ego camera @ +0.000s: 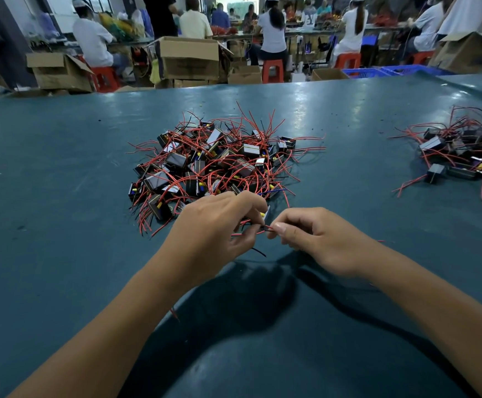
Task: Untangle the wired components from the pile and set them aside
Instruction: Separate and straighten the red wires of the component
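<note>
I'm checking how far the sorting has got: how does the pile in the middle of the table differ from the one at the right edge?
The middle pile is bigger and denser, with many more black blocks; the right pile is smaller, looser and partly cut off by the frame. The middle pile lies just beyond the left hand and right hand; the right pile lies apart from both. Both hold black blocks with red wires on the green table.

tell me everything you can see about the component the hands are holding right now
The held component is mostly hidden: only a small pale block edge with a yellow part shows between the hands, raised just in front of the big pile. Thin red and black wires run from it. The left hand holds the body and wires in curled fingers; the right hand pinches the wire ends. One black wire dangles below toward the green table.
</note>
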### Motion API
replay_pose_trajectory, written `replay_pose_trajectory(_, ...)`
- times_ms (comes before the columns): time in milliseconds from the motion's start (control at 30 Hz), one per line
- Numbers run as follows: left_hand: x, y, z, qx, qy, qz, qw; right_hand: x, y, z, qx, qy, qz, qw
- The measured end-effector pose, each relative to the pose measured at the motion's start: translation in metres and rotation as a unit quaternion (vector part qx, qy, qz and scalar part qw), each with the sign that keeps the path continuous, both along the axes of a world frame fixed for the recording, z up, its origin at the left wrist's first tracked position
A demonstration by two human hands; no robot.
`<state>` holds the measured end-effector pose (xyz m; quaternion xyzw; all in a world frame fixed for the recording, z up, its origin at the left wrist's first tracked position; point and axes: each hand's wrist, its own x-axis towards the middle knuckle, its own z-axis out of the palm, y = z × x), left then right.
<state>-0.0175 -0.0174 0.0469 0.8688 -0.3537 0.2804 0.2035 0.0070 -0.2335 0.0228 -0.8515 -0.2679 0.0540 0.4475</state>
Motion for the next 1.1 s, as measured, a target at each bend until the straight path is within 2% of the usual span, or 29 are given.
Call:
replay_pose_trajectory(100, 0.0024, -0.0002, 0.0005, 0.064, -0.087, 0.007, 0.994, 0.0013, 0.0012, 0.0009, 0.004, 0.005, -0.009, 1.000)
replay_pose_trajectory(167, 0.0033, 0.0002, 0.0002, 0.070, -0.094, 0.004, 0.993, 0.0016, 0.0021, 0.0013, 0.020, 0.014, -0.003, 1.000)
replay_pose_trajectory(400, 0.0054, 0.0000, -0.0047, -0.047, 0.075, 0.036, 0.995, 0.0047, 0.0028, -0.0011, 0.067, 0.024, -0.013, 0.997)
replay_pose_trajectory(667, 0.0066, -0.0010, -0.0052, -0.047, 0.143, 0.073, 0.986, 0.0046, 0.0048, -0.0002, 0.059, -0.013, -0.022, 0.998)
replay_pose_trajectory(933, 0.0080, 0.0028, -0.0018, -0.151, 0.307, 0.009, 0.940, 0.0064, 0.0016, 0.0007, 0.066, -0.014, -0.011, 0.998)
replay_pose_trajectory(1100, 0.0109, 0.0011, -0.0032, -0.193, 0.352, -0.010, 0.916, 0.0082, -0.0011, -0.0001, 0.072, -0.001, 0.003, 0.997)
